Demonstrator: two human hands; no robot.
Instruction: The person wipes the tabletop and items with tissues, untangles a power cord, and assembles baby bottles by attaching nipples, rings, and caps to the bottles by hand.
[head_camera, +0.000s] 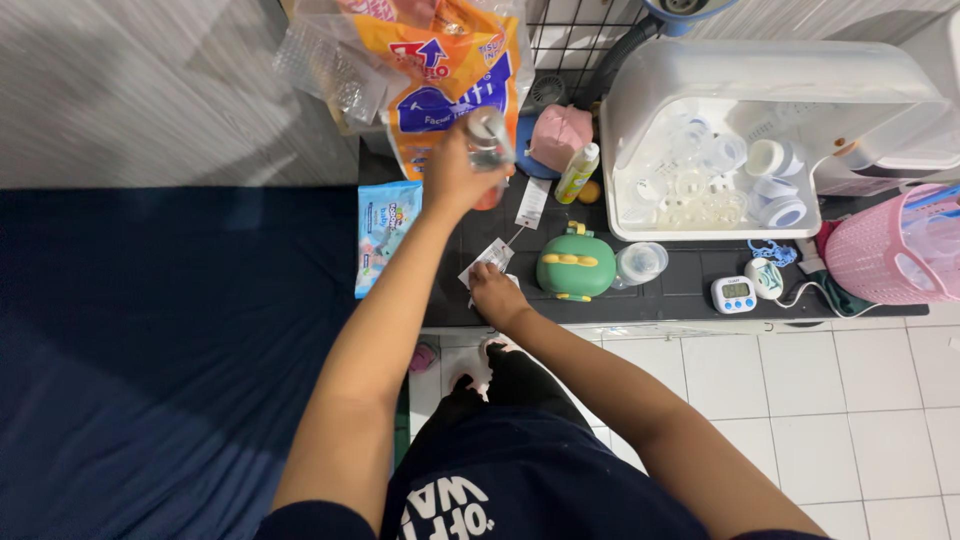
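My left hand (452, 175) is raised over the black mat (690, 290) and grips a small clear bottle with a silver cap (487, 140). My right hand (493, 293) rests on the mat's front edge, fingers pinching a small white sachet (487, 257). A green dinosaur-shaped case (575, 265) sits just right of that hand. Behind the bottle hangs an orange and blue plastic pack (445, 75).
A white bin of baby-bottle parts (760, 150) stands at the back right, a pink basket (890, 250) beside it. On the mat lie a white timer (733, 294), a clear lid (640, 262), a pink cap (558, 135), a yellow-green bottle (577, 172). A blue wipes pack (382, 232) lies on the dark mattress (150, 350).
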